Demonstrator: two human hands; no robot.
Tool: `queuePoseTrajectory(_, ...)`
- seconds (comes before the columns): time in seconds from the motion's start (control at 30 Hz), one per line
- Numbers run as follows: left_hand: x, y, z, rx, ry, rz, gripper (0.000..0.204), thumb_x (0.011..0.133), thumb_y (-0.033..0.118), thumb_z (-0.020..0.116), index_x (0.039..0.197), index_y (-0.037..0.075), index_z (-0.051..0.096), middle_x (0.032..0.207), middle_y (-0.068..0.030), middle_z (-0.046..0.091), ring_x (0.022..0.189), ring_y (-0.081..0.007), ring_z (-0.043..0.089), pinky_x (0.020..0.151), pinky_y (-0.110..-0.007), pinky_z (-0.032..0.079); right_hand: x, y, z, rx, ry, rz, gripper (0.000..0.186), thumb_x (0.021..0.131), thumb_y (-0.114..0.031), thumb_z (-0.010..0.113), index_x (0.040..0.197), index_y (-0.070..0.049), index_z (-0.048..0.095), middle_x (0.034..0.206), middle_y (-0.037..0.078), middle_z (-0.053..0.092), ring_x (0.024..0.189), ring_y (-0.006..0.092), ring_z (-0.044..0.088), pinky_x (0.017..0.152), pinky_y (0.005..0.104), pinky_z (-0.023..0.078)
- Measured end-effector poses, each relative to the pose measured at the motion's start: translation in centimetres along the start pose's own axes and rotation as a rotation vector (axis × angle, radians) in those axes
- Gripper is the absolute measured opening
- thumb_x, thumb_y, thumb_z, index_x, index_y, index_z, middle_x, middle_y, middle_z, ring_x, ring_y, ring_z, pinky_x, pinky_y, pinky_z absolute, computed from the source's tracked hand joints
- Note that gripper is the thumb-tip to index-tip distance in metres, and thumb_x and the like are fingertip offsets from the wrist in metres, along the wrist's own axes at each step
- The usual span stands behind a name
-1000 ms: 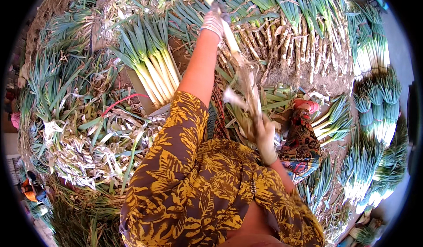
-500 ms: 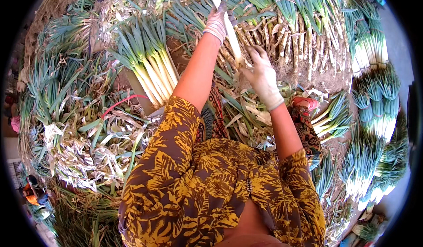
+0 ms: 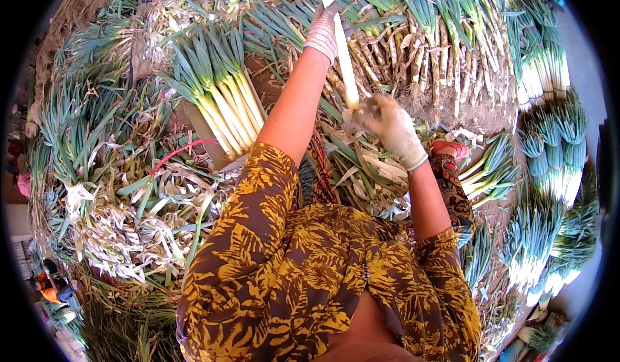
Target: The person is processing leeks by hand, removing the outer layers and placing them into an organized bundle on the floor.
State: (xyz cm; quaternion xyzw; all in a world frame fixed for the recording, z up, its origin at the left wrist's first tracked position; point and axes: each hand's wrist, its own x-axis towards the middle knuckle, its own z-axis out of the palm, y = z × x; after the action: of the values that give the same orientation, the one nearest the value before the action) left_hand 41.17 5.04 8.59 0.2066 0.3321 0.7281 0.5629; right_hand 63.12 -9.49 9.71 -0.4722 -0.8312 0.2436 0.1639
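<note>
My left hand (image 3: 323,29), in a striped, dirt-stained glove, is wrapped round a long white leek (image 3: 345,58). The leek hangs slantwise, its root end pointing down toward me and its upper part running out of the top of the view. Close by the root end is my right hand (image 3: 391,129), in a pale glove. Its fingers are smeared by motion, so whether they grip the roots or a bit of skin does not show. To the left, a row of cleaned leeks (image 3: 226,107) with green tops lies on a flat tray or board (image 3: 201,128).
Unpeeled leeks with soil and roots (image 3: 445,65) lie in a thick row beyond my hands. Peeled skins and leaves (image 3: 123,233) cover the ground at the left. A few leeks (image 3: 484,171) lie right of my knee; tied bundles (image 3: 552,149) stand along the right edge.
My right hand has moved down and slightly right, toward me, and its fingers now blur by the root end. The leek and my left hand have shifted slightly right, the leek hanging more upright.
</note>
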Motion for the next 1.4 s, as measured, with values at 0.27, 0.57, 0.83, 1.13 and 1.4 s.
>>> queuePoseTrajectory(0.27, 0.1, -1.5, 1.2, -0.046, -0.028, -0.054, 0.048, 0.086, -0.001, 0.059, 0.131, 0.009, 0.047, 0.096, -0.012, 0.057, 0.07, -0.025, 0.058, 0.058, -0.039, 0.056, 3.4, 1.4, 3.7, 0.274, 0.263, 0.198, 0.045, 0.078, -0.027, 0.075, 0.107, 0.004, 0.059, 0.092, 0.019, 0.067, 0.084, 0.0323, 0.065, 0.078, 0.0383, 0.051)
queuePoseTrajectory(0.57, 0.8, -2.5, -0.3, -0.146, -0.124, -0.187, 0.027, 0.089, 0.012, 0.065, 0.115, 0.01, 0.055, 0.096, -0.0082, 0.057, 0.083, -0.025, 0.059, 0.069, -0.037, 0.055, 4.3, 3.6, 2.7, 0.265, 0.189, 0.092, 0.037, 0.075, -0.028, 0.078, 0.091, 0.001, 0.061, 0.078, 0.015, 0.064, 0.068, 0.0257, 0.06, 0.064, 0.0367, 0.049)
queuePoseTrajectory(0.83, -0.7, -1.7, -0.4, -0.083, -0.137, -0.205, 0.026, 0.09, 0.012, 0.064, 0.115, 0.012, 0.058, 0.099, -0.0051, 0.053, 0.081, -0.0225, 0.056, 0.07, -0.036, 0.057, 3.4, -0.1, 1.7, 0.173, 0.142, 0.078, 0.03, 0.075, -0.024, 0.075, 0.087, -0.001, 0.062, 0.075, 0.016, 0.064, 0.067, 0.0291, 0.062, 0.065, 0.0385, 0.049)
queuePoseTrajectory(1.13, -1.1, -1.6, -0.4, -0.182, 0.002, -0.172, 0.03, 0.091, 0.018, 0.063, 0.115, 0.003, 0.052, 0.087, -0.0107, 0.061, 0.069, -0.0234, 0.062, 0.065, -0.035, 0.058, 1.1, -4.9, 1.6, -0.156, 0.297, -0.161, 0.023, 0.073, -0.016, 0.071, 0.087, -0.003, 0.059, 0.073, 0.014, 0.062, 0.067, 0.031, 0.063, 0.062, 0.0399, 0.051)
queuePoseTrajectory(1.4, 2.3, 0.7, -2.3, -0.123, 0.068, -0.189, 0.018, 0.096, 0.023, 0.057, 0.102, 0.007, 0.053, 0.072, -0.0074, 0.051, 0.055, -0.023, 0.054, 0.051, -0.04, 0.047, -5.2, 1.7, 2.4, -0.095, -0.291, 0.095, 0.031, 0.082, -0.026, 0.067, 0.104, -0.005, 0.063, 0.087, 0.017, 0.068, 0.08, 0.0318, 0.067, 0.074, 0.041, 0.053)
